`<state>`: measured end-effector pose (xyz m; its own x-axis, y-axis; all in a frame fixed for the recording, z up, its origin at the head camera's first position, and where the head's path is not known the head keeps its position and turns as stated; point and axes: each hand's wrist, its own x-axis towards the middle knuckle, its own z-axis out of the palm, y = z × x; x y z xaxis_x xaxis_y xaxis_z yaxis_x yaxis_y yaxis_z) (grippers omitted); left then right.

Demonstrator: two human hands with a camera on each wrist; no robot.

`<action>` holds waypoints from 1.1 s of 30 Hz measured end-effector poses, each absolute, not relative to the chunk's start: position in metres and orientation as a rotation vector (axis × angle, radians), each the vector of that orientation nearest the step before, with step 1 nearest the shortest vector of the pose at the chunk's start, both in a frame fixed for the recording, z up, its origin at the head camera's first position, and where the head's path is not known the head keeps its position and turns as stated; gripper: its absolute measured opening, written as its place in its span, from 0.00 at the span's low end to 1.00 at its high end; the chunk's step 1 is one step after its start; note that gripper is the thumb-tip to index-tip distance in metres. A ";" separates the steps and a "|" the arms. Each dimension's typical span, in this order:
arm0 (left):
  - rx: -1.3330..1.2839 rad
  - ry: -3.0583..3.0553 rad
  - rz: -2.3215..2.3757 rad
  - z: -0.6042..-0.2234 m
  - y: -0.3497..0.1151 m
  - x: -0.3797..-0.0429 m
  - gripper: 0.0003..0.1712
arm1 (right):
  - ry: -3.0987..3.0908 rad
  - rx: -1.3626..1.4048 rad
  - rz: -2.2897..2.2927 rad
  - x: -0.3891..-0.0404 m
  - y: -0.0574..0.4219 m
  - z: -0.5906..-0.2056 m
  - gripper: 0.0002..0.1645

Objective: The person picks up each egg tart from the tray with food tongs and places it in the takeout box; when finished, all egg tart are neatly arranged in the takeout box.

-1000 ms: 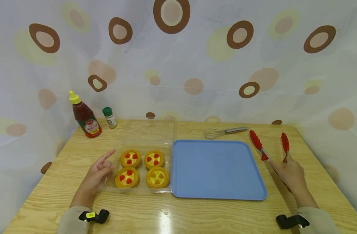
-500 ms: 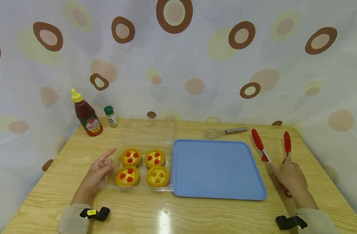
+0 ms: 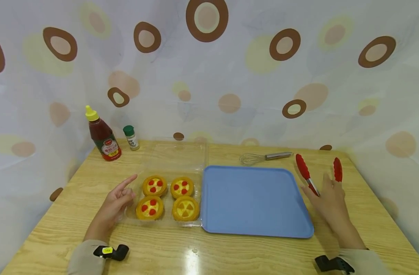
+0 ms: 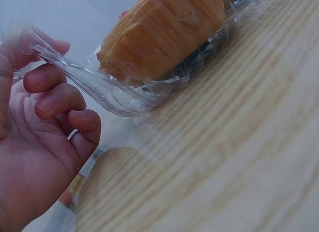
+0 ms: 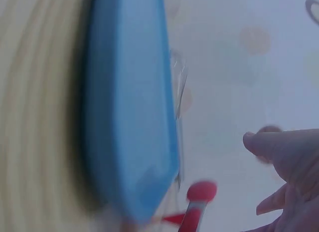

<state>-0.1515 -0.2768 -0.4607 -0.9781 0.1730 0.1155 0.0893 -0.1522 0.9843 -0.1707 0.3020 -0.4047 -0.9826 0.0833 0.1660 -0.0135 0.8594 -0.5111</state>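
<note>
My left hand [image 3: 110, 208] grips the left wall of a clear plastic container [image 4: 94, 85], its index finger extended in the head view. Curled fingers [image 4: 62, 100] show at the rim in the left wrist view. Inside the container sit round tarts: three with red dots, such as the front-left tart [image 3: 149, 208], and a yellow tart [image 3: 185, 209] with triangular pieces. My right hand [image 3: 331, 208], fingers spread, hovers over the red-tipped tongs [image 3: 303, 168] without gripping them; it partly covers their handles. In the right wrist view the thumb [image 5: 271, 144] is straight and away from the tongs.
A blue tray [image 3: 252, 202] lies between the container and the tongs. Behind it rests a whisk [image 3: 266, 156]. At the back left stand a sauce bottle [image 3: 105, 139] with a yellow cap and a green-capped seasoning jar [image 3: 131, 138]. The container's lid [image 3: 176, 154] lies folded back.
My right hand has let go of the tongs and moved left, towards the tray's right edge. The tongs stay spread on the table. My left hand keeps its place on the container.
</note>
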 end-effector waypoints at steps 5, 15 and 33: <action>0.383 1.979 2.343 -0.462 -0.277 -0.153 0.30 | -2.921 0.131 0.937 -0.175 0.260 -0.387 0.52; 0.274 1.970 2.301 -0.458 -0.278 -0.150 0.31 | -2.954 0.310 1.492 -0.195 0.166 -0.378 0.47; 0.224 2.081 2.109 -0.448 -0.288 -0.152 0.33 | -1.720 0.023 3.230 -0.275 0.082 -0.425 0.45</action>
